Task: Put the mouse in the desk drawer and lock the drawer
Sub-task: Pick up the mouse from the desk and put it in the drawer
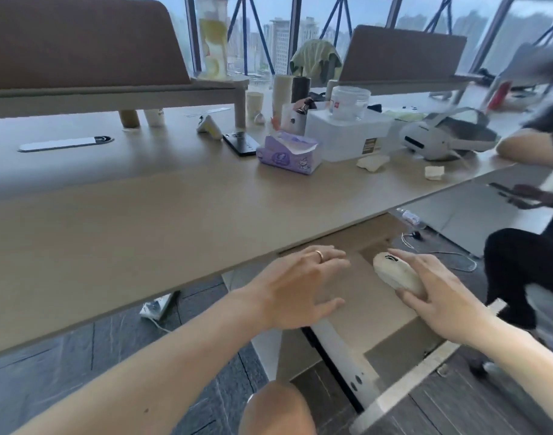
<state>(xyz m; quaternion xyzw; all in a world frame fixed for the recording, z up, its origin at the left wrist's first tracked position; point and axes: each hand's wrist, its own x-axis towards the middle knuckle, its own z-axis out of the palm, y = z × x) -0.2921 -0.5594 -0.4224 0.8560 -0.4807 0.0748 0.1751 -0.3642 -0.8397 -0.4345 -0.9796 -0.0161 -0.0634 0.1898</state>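
A cream-coloured mouse [396, 273] is in my right hand [438, 293], held just below the desk's front edge and above the drawer unit [363, 312]. The unit is a beige cabinet under the desk with a pale front rail [404, 387] low in view. My left hand [295, 287], a ring on one finger, hovers over the unit's top with fingers spread and nothing in it. I cannot tell whether the drawer stands pulled out, and no lock or key shows.
The desk top [143, 221] carries a purple tissue pack [287, 152], a black phone [240, 143], a white box [347, 133] and a white headset [444, 136]. Another person [526, 246] sits at the right. My knee [275, 409] is below.
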